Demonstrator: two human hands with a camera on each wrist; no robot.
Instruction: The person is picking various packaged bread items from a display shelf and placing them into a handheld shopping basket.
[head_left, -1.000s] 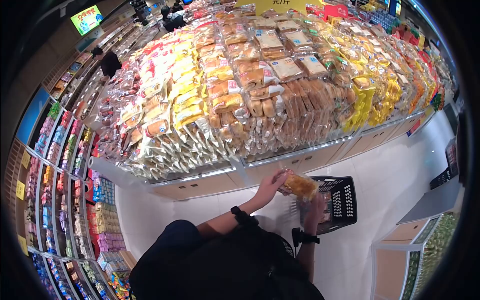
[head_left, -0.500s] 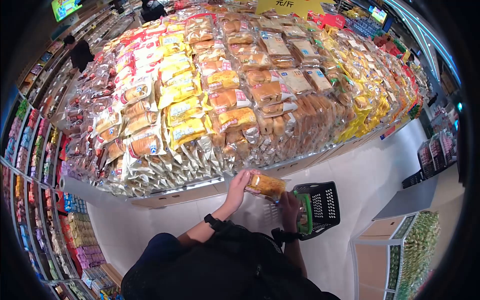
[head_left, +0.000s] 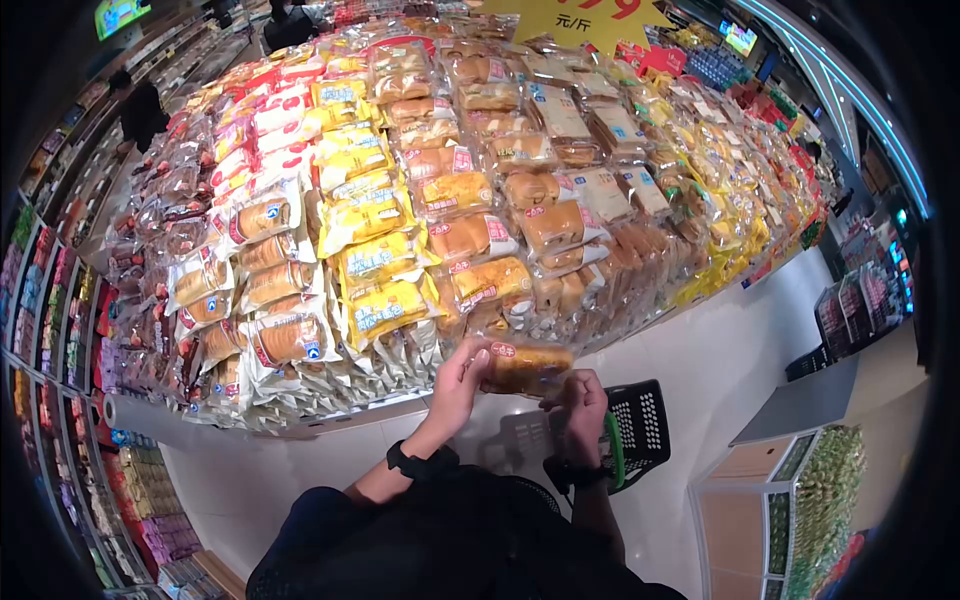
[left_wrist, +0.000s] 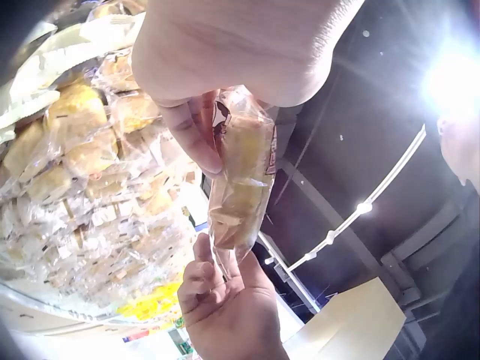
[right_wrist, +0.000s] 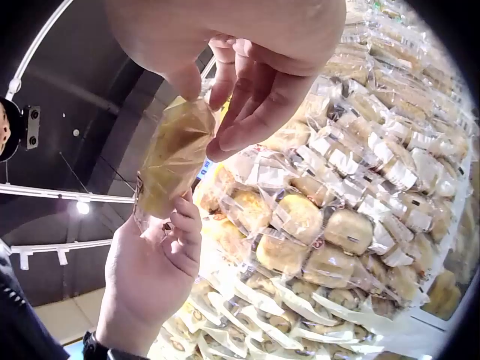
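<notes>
A golden-brown packaged bread [head_left: 527, 368] in clear wrap with a red label is held level in front of the bread display. My left hand [head_left: 460, 385] grips its left end, thumb on one side and fingers on the other. At the opposite end, my right hand [head_left: 584, 405] has its thumb and fingertips on the wrapper, as the right wrist view shows. The left wrist view shows the packaged bread [left_wrist: 241, 184] from below, the wrapper's end between the right thumb and fingers. Beside the right wrist is a black basket [head_left: 640, 425] with a green handle [head_left: 614, 450].
A large display of wrapped breads [head_left: 390, 215] fills the area ahead, under a yellow price sign [head_left: 575, 22]. Shelves of colourful packages [head_left: 60, 330] stand at the left. A low cabinet [head_left: 733, 530] is at lower right. Another person [head_left: 138, 112] stands far left.
Both hands have moved left with the packaged bread, and it sits more level. The right fingers have come up to its right end. The display appears nearer, and the basket's green handle shows.
</notes>
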